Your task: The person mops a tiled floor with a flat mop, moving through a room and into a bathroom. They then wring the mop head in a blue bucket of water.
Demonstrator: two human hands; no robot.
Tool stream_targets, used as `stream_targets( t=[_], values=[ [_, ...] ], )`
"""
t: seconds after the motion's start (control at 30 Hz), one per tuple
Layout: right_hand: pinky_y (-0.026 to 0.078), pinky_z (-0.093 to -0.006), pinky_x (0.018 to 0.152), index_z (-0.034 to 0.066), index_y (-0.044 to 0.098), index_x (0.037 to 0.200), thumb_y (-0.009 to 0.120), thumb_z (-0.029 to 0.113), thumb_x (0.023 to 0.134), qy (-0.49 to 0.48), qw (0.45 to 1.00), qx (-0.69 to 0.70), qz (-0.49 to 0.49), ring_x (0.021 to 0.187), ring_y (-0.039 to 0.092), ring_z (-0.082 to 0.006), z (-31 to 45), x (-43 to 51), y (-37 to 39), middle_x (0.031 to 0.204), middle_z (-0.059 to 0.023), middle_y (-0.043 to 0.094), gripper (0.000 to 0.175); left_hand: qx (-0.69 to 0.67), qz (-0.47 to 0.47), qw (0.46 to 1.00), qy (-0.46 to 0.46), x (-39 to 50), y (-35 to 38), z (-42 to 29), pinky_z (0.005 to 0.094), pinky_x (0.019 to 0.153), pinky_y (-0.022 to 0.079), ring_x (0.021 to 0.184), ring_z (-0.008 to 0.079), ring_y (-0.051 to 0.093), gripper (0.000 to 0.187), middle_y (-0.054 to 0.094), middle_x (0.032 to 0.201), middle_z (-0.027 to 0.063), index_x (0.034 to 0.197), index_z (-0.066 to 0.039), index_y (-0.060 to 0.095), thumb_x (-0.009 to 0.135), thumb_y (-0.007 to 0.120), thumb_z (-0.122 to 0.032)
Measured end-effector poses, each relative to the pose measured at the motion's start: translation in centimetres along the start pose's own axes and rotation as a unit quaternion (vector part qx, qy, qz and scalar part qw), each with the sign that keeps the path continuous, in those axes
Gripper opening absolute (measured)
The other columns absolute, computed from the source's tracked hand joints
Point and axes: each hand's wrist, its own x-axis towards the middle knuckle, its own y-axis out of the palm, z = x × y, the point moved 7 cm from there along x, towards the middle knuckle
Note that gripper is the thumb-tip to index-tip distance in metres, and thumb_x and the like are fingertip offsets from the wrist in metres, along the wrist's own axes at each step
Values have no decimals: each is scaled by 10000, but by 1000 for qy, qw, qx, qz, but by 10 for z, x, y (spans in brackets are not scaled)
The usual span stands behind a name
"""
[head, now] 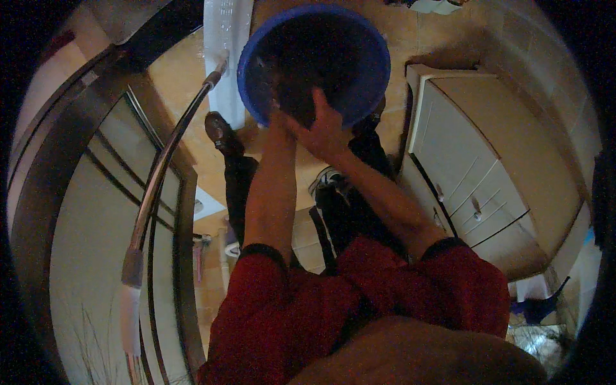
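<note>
A round blue plastic basin (244,91) lies before me at the top of the view. Its inside is very dark, and I cannot tell whether dark water or cloth fills it. My left hand (277,107) reaches over the near rim into the basin, its fingers lost in the shadow. Beside it, my right hand (323,131) is over the near rim, index finger pointing into the basin and thumb spread towards the left wrist. Nothing shows in the right hand. Both forearms come out of red sleeves.
A pale cabinet (462,159) with small knobs stands at right. Along the left run a metal rail (166,159) and a dark-framed pale panel (96,231). A white strip (226,29) lies left of the basin. A dark shoe (224,134) and a sneaker (326,178) are on the tiled floor.
</note>
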Motion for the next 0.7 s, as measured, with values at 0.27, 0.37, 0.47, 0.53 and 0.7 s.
stream_targets(
  t=[0.27,0.37,0.47,0.53,0.7],
  values=[
    [469,-428,817,41,526,1180,648,395,790,112,984,44,-128,910,606,-380,-94,88,-50,959,-197,638,541,-436,-125,890,41,-82,-24,-24,396,957,408,1097,256,540,540,560,1248,91,1278,-36,487,881,549,-396],
    [441,-448,871,69,530,1194,677,307,731,-88,978,-130,-137,946,588,-368,-68,73,-36,977,-166,631,541,-309,-207,927,45,-62,-26,-5,405,883,447,999,279,580,472,603,1165,109,1192,-4,538,879,563,-357],
    [430,-456,877,101,536,1194,696,246,655,-157,931,-328,-20,950,579,-355,-41,67,8,971,-144,624,581,143,-195,962,123,-43,-4,-24,404,813,461,895,279,592,373,629,1058,119,1080,1,583,881,556,-314],
    [432,-444,866,114,546,1184,715,230,615,-90,946,-310,38,936,582,-337,-36,72,12,955,-139,623,605,41,-265,958,106,-53,-12,-25,413,792,463,855,288,592,349,637,1011,118,1036,-9,598,876,554,-317],
    [442,-404,816,124,586,1086,753,232,562,-82,977,-198,3,866,582,-311,6,40,-55,903,-114,620,561,-443,-226,866,59,-127,-29,-27,442,870,443,986,326,557,537,563,1179,130,1183,-46,524,849,541,-466]
  ],
)
